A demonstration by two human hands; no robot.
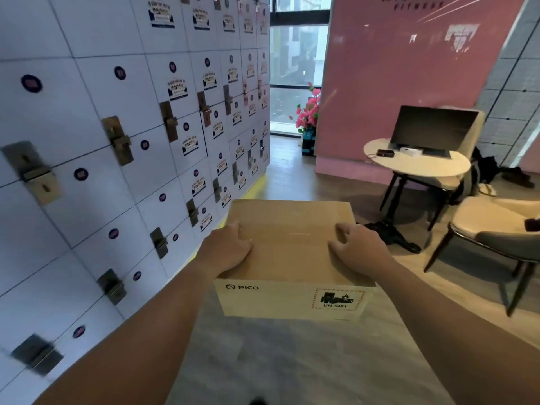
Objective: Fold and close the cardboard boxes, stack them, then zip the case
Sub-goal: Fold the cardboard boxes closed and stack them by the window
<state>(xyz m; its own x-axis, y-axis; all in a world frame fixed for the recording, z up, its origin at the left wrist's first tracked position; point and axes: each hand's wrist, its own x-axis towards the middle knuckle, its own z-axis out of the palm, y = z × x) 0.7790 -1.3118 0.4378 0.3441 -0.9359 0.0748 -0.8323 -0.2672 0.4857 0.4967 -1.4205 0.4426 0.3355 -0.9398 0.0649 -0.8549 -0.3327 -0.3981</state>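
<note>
Both arms reach forward over the pale desk (292, 361), each hand laid on top of the closed cardboard box (292, 258) that stands on it. The left hand (226, 248) rests near the left edge, the right hand (355, 247) near the right — fingers (340, 229) bent at the knuckles, pressing on the top flaps, not wrapped around anything.

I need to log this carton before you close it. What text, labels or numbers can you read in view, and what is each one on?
"PICO", with a round logo: near side of the cardboard box, left.
"UN 3481": red-bordered hazard label on the same side, right.
"FITNESS": pink wall, top; the line above it is cut off.
Stickers on the lockers: too small and blurred to read.
Left hand and right hand press on the box top.
</note>
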